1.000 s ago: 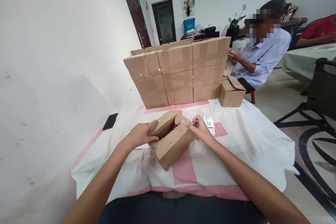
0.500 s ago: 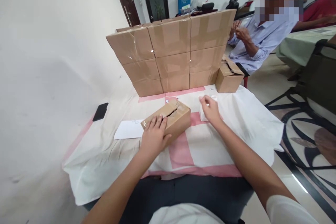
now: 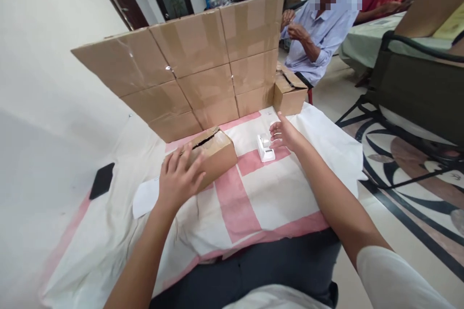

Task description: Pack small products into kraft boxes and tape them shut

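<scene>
A brown cardboard box (image 3: 217,157) lies on the table, a dark gap running along its taped top. My left hand (image 3: 180,174) rests at the box's near left end with fingers spread. To the right of the box stands a small white tape dispenser (image 3: 266,149) with a roll in it. Beside it is my right hand (image 3: 285,134), fingers apart and nothing in them; whether it touches the dispenser I cannot tell. White paper (image 3: 145,198) lies left of the box, partly hidden by my left hand.
A tall wall of taped cardboard boxes (image 3: 195,72) stands along the table's back. Another box (image 3: 290,96) sits at its right end. A black phone (image 3: 103,181) lies at the left. A person in a light blue shirt (image 3: 319,38) sits beyond, near a dark chair (image 3: 416,91).
The camera view has turned to the right. My right hand has opened from a pinch and moved to the dispenser's right, uncovering it. My left hand's fingers have lifted and spread.
</scene>
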Tool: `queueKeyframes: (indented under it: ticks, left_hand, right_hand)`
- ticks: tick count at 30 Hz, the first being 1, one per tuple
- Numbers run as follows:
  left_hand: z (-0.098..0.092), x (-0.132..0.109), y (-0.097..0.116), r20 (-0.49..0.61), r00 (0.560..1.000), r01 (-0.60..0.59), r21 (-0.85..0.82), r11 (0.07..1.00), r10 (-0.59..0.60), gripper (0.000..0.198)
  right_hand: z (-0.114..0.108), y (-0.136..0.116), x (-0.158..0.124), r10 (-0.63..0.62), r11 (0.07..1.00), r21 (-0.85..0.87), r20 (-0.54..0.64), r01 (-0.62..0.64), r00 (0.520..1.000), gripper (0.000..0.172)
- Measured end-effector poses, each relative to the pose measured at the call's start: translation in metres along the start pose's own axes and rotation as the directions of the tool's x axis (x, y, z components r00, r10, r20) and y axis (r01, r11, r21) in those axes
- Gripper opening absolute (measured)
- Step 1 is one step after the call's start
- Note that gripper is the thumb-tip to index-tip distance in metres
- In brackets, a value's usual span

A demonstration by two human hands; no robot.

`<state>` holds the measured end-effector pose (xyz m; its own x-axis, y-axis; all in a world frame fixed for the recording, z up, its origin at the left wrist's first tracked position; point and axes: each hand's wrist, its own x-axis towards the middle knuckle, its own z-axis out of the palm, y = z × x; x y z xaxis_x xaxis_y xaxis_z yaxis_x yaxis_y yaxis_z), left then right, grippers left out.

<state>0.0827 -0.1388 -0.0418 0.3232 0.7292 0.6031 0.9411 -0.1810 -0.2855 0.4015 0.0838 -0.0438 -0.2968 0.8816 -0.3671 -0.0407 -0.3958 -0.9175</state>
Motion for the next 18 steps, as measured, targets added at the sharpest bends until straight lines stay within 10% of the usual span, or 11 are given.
queueKeyframes:
  ticks: [4, 8, 12, 18]
  left_hand:
    - [0.013, 0.017, 0.061, -0.332, 0.917, -0.279, -0.144, 0.949, 0.22, 0.049]
    - [0.082, 0.07, 0.131, 0.04, 0.999, 0.02, -0.463, 0.886, -0.001, 0.074]
    - [0.158, 0.118, 0.154, 0.42, 0.899, 0.389, -0.635, 0.668, -0.124, 0.126]
    - [0.177, 0.117, 0.148, 0.393, 0.912, 0.377, -0.691, 0.617, -0.118, 0.118]
  right_hand:
    - [0.003, 0.005, 0.002, 0.028, 0.998, 0.051, 0.06, -0.032, 0.998, 0.064]
    - [0.007, 0.009, 0.007, 0.013, 0.999, 0.051, 0.01, -0.013, 1.0, 0.058]
    - [0.009, 0.014, 0.01, -0.014, 1.0, 0.012, -0.061, 0.015, 0.998, 0.055]
    - [0.025, 0.024, -0.007, -0.503, 0.808, -0.419, -0.127, 0.414, 0.855, 0.048]
